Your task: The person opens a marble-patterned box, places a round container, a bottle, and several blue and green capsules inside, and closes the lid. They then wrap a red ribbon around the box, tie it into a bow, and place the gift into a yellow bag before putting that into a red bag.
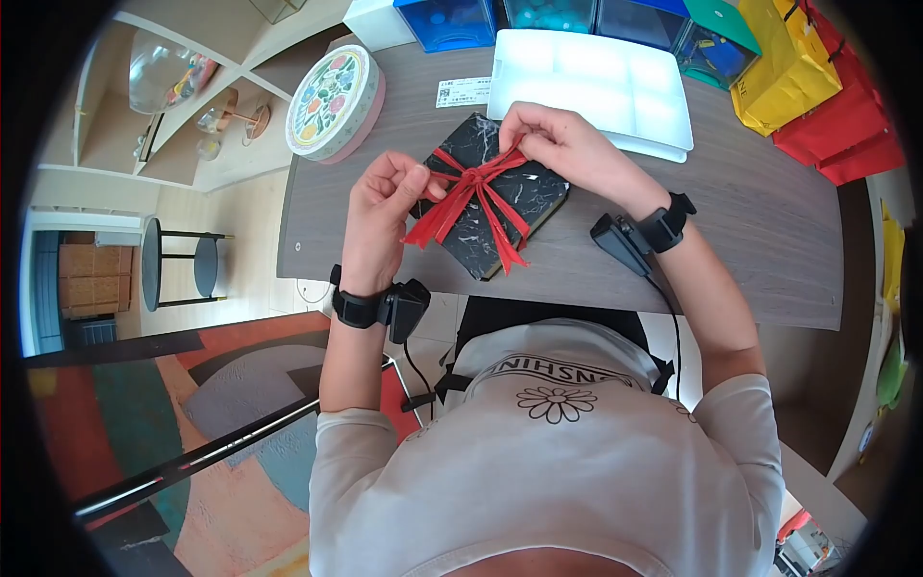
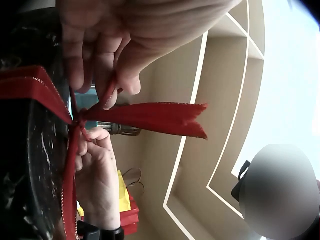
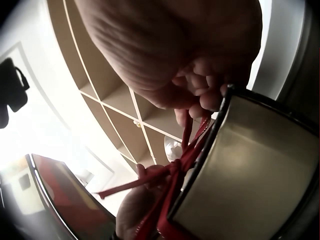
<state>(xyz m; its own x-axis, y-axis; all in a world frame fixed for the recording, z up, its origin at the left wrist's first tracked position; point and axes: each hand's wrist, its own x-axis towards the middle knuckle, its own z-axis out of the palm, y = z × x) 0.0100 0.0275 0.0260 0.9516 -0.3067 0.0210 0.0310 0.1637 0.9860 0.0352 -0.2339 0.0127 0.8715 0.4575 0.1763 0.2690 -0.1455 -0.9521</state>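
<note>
A black marbled book [image 1: 468, 240] lies at an angle near the table's front edge, its pale page edges [image 3: 250, 165] facing the right wrist view. Red ribbon [image 1: 452, 210] wraps it, knotted on top with loops and loose tails; one notched tail [image 2: 150, 117] sticks out in the left wrist view. The left hand [image 1: 385, 207] pinches a ribbon loop between thumb and fingers, left of the knot. On the knot's other side, over the book's upper corner, the right hand [image 1: 567, 149] pinches another loop; its fingertips [image 3: 200, 107] hold the ribbon close to the cover.
Behind the book stands a white compartment tray [image 1: 591, 91], with a printed card [image 1: 464, 92] beside it. A round floral box [image 1: 335, 104] is at the back left. Blue bins [image 1: 447, 24] line the back; yellow [image 1: 784, 72] and red bags [image 1: 846, 125] stand at the right.
</note>
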